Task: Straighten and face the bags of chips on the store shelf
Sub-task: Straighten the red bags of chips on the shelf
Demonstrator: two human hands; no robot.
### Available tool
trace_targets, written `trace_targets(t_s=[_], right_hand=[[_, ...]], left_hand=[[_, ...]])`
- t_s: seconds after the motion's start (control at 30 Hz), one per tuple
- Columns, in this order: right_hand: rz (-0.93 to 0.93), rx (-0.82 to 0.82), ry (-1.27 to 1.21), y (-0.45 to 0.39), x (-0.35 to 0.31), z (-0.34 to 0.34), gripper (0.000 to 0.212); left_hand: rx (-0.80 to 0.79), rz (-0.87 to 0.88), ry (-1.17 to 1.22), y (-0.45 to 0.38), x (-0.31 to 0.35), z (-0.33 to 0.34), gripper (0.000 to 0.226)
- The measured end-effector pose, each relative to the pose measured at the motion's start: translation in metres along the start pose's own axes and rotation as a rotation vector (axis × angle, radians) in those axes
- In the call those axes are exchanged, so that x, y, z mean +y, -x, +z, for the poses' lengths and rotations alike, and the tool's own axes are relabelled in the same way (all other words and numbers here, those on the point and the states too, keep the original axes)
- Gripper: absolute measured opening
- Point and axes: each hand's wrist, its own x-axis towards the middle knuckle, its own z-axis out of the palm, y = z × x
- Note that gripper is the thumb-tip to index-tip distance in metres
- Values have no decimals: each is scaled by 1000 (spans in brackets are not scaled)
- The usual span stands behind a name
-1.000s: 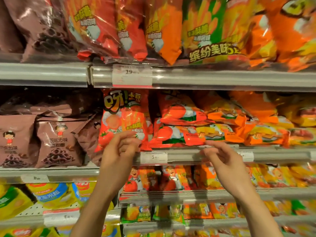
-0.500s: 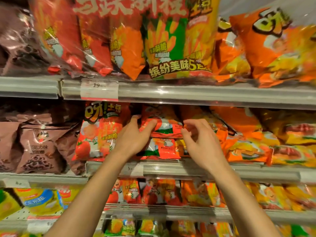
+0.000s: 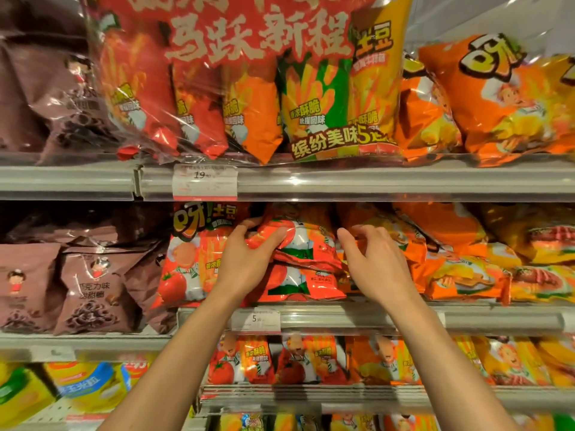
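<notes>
Two hands reach into the middle shelf (image 3: 357,318) at a stack of red chip bags.

Left hand (image 3: 245,259) grips the top red bag (image 3: 298,241), thumb across its front and fingers curled over its upper left edge; this bag lies flat on a second red bag (image 3: 298,284) at the shelf front. Right hand (image 3: 373,262) hovers just beside the stack's right edge, fingers spread and curled, closed on nothing. An upright red bag (image 3: 193,253) stands to the left; orange bags (image 3: 451,259) are piled to the right.
</notes>
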Motion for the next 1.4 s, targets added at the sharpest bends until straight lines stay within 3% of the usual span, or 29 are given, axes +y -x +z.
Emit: trace_targets(t_s=[0.17, 0.33, 0.47, 0.67, 0.87, 1.0, 1.27, 1.4], right_hand=[[7, -84, -4, -4, -14, 8, 67], [111, -239, -164, -13, -28, 15, 84], [135, -204, -312, -6, -32, 19, 84], [109, -159, -340, 16, -33, 13, 74], [45, -200, -378, 28, -44, 18, 69], [-24, -226, -419, 33, -62, 33, 66], [-125, -297, -310, 22, -96, 69, 63], [-18, -185, 113, -12, -78, 70, 72]], left_hand=[[2, 46, 96, 15, -3, -17, 57], [-113, 66, 179, 28, -6, -32, 62], [-177, 18, 217, 31, -6, -43, 68], [-326, -49, 115, 25, 11, -52, 76], [-259, -108, -32, 24, 16, -57, 65], [-171, -28, -52, 33, 7, -76, 94], [-41, 33, 80, 43, -20, -125, 72], [-44, 46, 86, 45, -30, -133, 72]])
